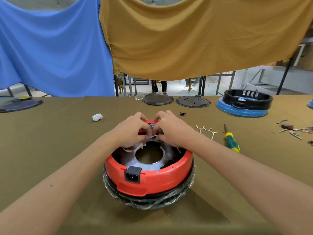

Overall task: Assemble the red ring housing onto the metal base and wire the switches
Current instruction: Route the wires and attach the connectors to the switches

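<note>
Centre of table (50, 150): ring housing (152, 177) | right of it: loose wire set (205, 131), then screwdriver (231, 141) | behind, left: wad (97, 117) | far edge: two discs (157, 99), stacked rings (243, 102)

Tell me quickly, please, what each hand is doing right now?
Left hand: pinching the white wire.
Right hand: pinching the same wire at the red ring housing.
</note>
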Available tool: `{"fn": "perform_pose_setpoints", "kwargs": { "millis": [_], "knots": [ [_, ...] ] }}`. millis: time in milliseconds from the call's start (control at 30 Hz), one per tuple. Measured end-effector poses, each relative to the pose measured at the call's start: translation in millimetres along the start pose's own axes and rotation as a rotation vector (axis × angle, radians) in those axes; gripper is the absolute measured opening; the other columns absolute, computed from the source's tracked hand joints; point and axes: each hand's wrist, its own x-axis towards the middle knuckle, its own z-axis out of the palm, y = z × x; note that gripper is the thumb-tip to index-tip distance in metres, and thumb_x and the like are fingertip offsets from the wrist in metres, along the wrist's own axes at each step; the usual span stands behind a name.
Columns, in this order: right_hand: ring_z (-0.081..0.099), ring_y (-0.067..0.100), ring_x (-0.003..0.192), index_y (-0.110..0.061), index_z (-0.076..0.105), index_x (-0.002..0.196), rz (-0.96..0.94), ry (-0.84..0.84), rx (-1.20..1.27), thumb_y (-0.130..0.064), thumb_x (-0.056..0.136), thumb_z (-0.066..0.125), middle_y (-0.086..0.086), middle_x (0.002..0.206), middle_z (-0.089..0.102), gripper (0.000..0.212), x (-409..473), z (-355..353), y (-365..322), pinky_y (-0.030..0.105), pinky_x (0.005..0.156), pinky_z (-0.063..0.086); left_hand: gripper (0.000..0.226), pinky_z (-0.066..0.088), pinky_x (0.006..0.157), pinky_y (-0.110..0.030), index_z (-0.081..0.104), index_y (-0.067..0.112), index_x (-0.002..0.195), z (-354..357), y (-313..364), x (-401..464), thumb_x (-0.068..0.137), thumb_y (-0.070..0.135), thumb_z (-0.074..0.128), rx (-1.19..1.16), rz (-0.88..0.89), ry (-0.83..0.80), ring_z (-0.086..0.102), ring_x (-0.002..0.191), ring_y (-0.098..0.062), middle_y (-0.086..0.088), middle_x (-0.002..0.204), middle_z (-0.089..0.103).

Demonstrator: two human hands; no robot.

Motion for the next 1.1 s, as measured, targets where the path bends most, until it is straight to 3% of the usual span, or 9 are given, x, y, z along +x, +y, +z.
{"fn": "perform_pose_setpoints", "kwargs": {
  "millis": [500, 733, 833, 1100],
  "knots": [
    [0.033, 0.024, 0.123, -0.026, 0.063, 0.119, 0.001, -0.031, 0.022, -0.029, 0.094, 0.064, 0.006, 0.131, 0.042, 0.026, 2, 2, 2, 0.039, 0.091, 0.044, 0.010, 0.038, 0.105, -0.038, 0.075, 0.026, 0.095, -4, 0, -1, 0.088, 0.019, 0.072, -0.048, -0.005, 0.004, 0.048, 0.118, -0.018, 0.002, 0.127, 0.044],
    [0.034, 0.026, 0.121, -0.024, 0.059, 0.121, -0.014, -0.018, -0.048, -0.032, 0.096, 0.057, 0.008, 0.128, 0.041, 0.026, 3, 5, 0, 0.038, 0.083, 0.045, 0.012, 0.041, 0.098, -0.032, 0.073, 0.032, 0.079, -1, 0, -1, 0.084, 0.021, 0.073, -0.043, -0.009, 0.051, 0.048, 0.108, -0.008, 0.008, 0.119, 0.045],
    [0.035, 0.026, 0.120, -0.022, 0.058, 0.123, -0.028, -0.013, -0.092, -0.033, 0.097, 0.055, 0.009, 0.127, 0.041, 0.029, 3, 5, -3, 0.039, 0.083, 0.048, 0.008, 0.041, 0.095, -0.032, 0.076, 0.027, 0.082, 0, -1, 0, 0.083, 0.020, 0.072, -0.015, 0.001, 0.056, 0.045, 0.104, -0.005, 0.006, 0.120, 0.047],
    [0.038, 0.028, 0.114, -0.020, 0.063, 0.119, -0.041, -0.005, -0.155, -0.031, 0.098, 0.053, 0.009, 0.121, 0.042, 0.026, 3, 1, -8, 0.040, 0.080, 0.050, 0.015, 0.040, 0.100, -0.035, 0.079, 0.025, 0.099, -1, 0, 1, 0.090, 0.021, 0.069, 0.045, -0.012, 0.028, 0.049, 0.118, -0.019, -0.001, 0.135, 0.046]
  ]
}}
